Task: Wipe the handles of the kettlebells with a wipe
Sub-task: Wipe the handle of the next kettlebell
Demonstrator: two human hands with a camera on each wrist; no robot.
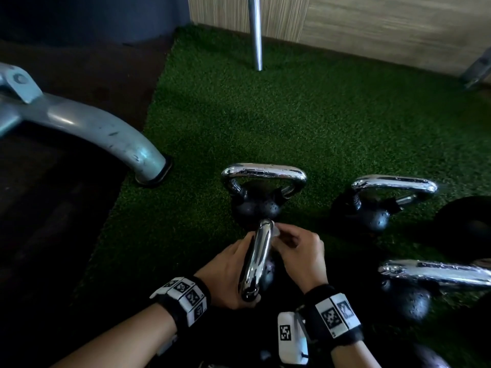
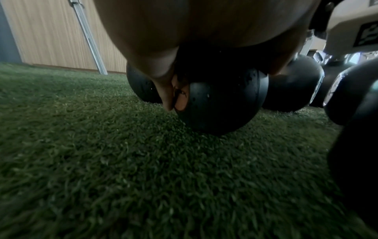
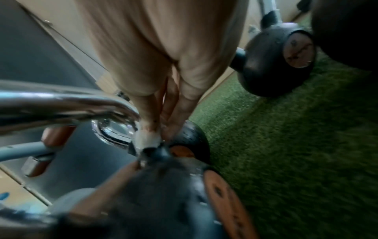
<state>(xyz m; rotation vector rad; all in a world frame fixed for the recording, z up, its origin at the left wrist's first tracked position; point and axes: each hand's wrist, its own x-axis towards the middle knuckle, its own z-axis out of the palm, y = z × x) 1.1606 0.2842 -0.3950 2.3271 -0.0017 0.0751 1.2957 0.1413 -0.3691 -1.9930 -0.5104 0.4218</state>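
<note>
I find no text, number or brand I can read anywhere. The wrist bands (image 1: pixel 186 297), at lower centre of the head view, carry only black-and-white square code markers, and the orange disc (image 3: pixel 297 51) at upper right of the right wrist view is too blurred.

Nearest kettlebell (image 1: pixel 259 261) sitting on turf (image 1: pixel 332 134), front centre, handle running front-to-back. L hand (image 1: pixel 228 277) lying on its left side, R hand (image 1: pixel 297 251) on its right w/ wipe (image 1: pixel 276 233) at handle's far end. 2nd kettlebell (image 1: pixel 261 189) standing just behind. 3rd (image 1: pixel 382 200) to the right; 4th (image 1: pixel 425 285) right-front. Machine leg (image 1: pixel 87 128) reaching in from left, foot at turf edge. Pole (image 1: pixel 256 33) standing at back, wall panel (image 1: pixel 385 30) behind it.
</note>
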